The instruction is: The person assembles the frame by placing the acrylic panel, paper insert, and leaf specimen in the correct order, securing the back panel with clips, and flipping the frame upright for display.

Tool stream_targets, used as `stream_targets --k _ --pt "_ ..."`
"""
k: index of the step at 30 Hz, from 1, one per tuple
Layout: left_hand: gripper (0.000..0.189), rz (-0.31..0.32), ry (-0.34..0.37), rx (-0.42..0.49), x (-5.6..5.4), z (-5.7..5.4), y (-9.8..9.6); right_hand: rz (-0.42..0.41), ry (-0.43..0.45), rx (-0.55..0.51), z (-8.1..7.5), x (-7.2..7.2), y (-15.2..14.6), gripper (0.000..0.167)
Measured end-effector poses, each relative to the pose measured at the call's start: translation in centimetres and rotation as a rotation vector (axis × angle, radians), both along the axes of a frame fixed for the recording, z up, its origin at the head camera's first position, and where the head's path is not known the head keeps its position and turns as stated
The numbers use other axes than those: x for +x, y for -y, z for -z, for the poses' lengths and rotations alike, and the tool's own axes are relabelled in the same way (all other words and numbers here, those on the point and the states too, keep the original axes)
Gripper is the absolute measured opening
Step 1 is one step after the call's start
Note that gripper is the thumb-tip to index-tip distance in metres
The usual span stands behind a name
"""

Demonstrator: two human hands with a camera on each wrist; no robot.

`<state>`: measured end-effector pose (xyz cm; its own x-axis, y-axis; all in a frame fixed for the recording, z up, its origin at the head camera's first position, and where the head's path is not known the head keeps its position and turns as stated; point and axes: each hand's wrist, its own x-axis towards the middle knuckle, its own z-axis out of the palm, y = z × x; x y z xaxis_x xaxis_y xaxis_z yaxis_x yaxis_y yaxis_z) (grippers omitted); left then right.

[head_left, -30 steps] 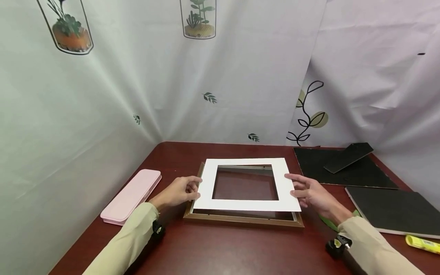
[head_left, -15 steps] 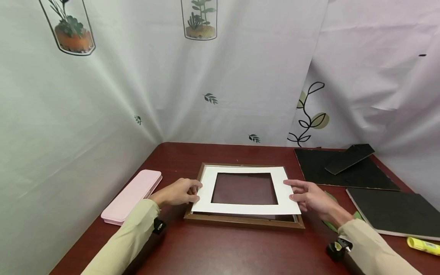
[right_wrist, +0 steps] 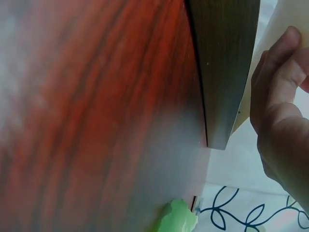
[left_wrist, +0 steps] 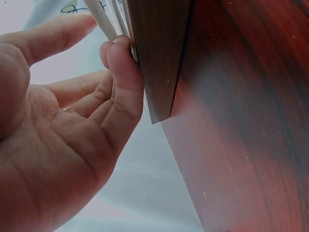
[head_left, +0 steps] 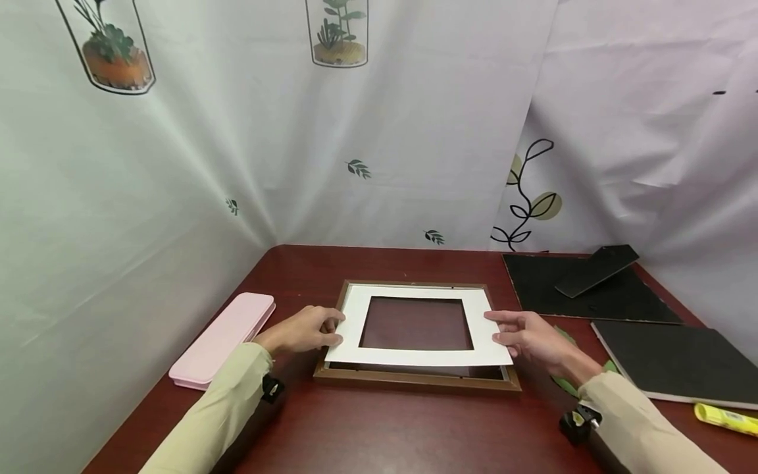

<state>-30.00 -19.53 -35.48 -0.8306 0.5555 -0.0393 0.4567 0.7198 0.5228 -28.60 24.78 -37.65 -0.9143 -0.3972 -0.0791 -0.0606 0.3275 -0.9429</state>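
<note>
A white picture mat (head_left: 414,357) with a rectangular opening lies over the brown picture frame (head_left: 414,382) on the table. Its far edge sits inside the frame, while the near edge is raised a little above it. My left hand (head_left: 302,329) pinches the mat's left edge between thumb and fingers. On the opposite side, my right hand (head_left: 535,339) pinches the right edge. In the left wrist view, fingertips (left_wrist: 126,63) touch the side of the frame (left_wrist: 161,53). The right wrist view has the right hand (right_wrist: 282,106) beside the frame's outer side (right_wrist: 224,72), the grip partly cut off.
A pink case (head_left: 225,336) lies left. At the back right is a black backing board (head_left: 622,303) with a stand leg (head_left: 598,270). Nearer are a black-covered pad (head_left: 681,362) and a yellow tube (head_left: 725,417). Something green (right_wrist: 176,217) lies partly behind the right arm.
Both hands have lowered the mat toward the frame. Its far edge has moved down and nearer, from above the frame's back rail to inside it. Both hands keep their hold.
</note>
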Motion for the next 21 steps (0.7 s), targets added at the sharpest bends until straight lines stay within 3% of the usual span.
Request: stream_targets --k 11,16,21 --pt "0.036 0.007 -0.037 -0.019 -0.1 0.1 -0.1 0.014 -0.057 0.073 0.3 -0.6 0.1 0.059" --pt "0.029 0.012 -0.051 -0.027 -0.2 0.2 -0.2 0.035 -0.139 0.169 0.3 -0.4 0.5 0.053" --pt "0.037 -0.006 -0.089 -0.075 -0.5 0.1 -0.6 0.071 -0.249 0.297 0.1 -0.4 1.1 0.049"
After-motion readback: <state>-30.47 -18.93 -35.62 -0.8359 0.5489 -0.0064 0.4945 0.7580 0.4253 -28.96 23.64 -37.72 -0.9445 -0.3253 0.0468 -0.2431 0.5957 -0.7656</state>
